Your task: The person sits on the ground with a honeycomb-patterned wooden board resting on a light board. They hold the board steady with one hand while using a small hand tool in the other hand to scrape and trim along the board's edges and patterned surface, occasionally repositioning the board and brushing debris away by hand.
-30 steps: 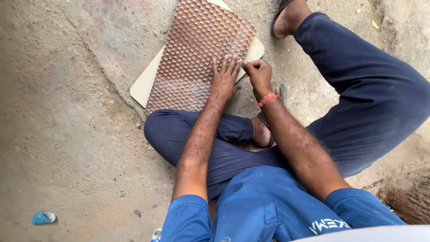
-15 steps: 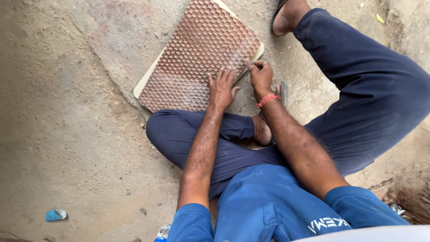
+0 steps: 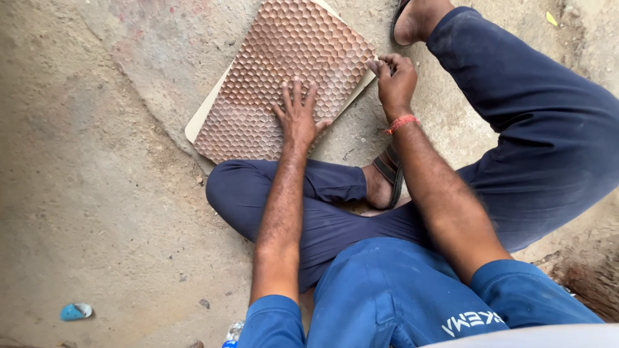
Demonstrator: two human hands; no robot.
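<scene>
left hand flat on a honeycomb sheet, right hand pinching its edge

left hand (image 3: 298, 116) lies palm down on the brown honeycomb sheet (image 3: 284, 71), fingers spread wide and straight, gripping nothing, only pressing on the textured surface near the sheet's lower right edge. the forearm runs down from it toward the blue sleeve at the bottom of the view.

far to the left, on the bare concrete floor (image 3: 84, 193), a small blue scrap (image 3: 76, 312) lies well apart from everything else. a little right of that, at the bottom edge, the top of a clear bottle (image 3: 233, 332) just shows beside the left sleeve.

the honeycomb sheet rests tilted as a diamond on the floor, in front of the person's folded legs. under it lies a pale cream board (image 3: 201, 119), which shows as a thin strip along the sheet's left edge and again at the right corner. the sheet's lower corner comes near the left knee in dark blue trousers.

right of the left hand, a foot in a dark sandal (image 3: 389, 175) is tucked in between the two forearms, on the ground just below the sheet.

the right hand (image 3: 394, 80) sits at the sheet's right corner, fingers curled in and closed, thumb and fingertips pinched at the edge where the sheet meets the cream board. whether a small tool is inside the grip cannot be told. an orange-red thread band (image 3: 401, 122) circles that wrist.

further right, the other leg stretches up and away, its foot in a second sandal (image 3: 403, 16) at the top edge, near the sheet's upper right side.
</scene>
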